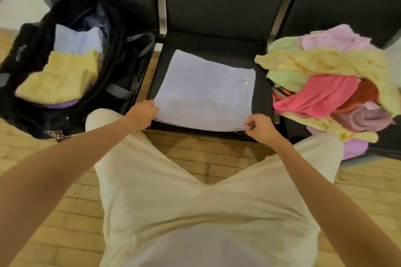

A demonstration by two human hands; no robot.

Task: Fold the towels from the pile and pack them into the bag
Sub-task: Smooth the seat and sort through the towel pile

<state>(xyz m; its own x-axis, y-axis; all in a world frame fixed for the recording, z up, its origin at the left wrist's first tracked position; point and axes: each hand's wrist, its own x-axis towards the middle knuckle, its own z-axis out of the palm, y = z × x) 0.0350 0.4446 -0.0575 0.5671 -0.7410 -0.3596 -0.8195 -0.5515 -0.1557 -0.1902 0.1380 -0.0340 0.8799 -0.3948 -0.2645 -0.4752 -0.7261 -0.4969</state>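
Black bag [71,67] on the left chair, unzipped, holding a folded pale blue towel [78,40] at its far end and a folded yellow towel [58,78] nearer, over a purple one. Middle chair seat [217,44]: a white towel [206,91] lies flat, folded. Left hand [143,112] pinches its near left corner at the seat's front edge; right hand [261,127] grips the near right corner, fingers closed on the layers. Right chair: loose pile of towels [329,84], yellow, green, pink, red, purple.
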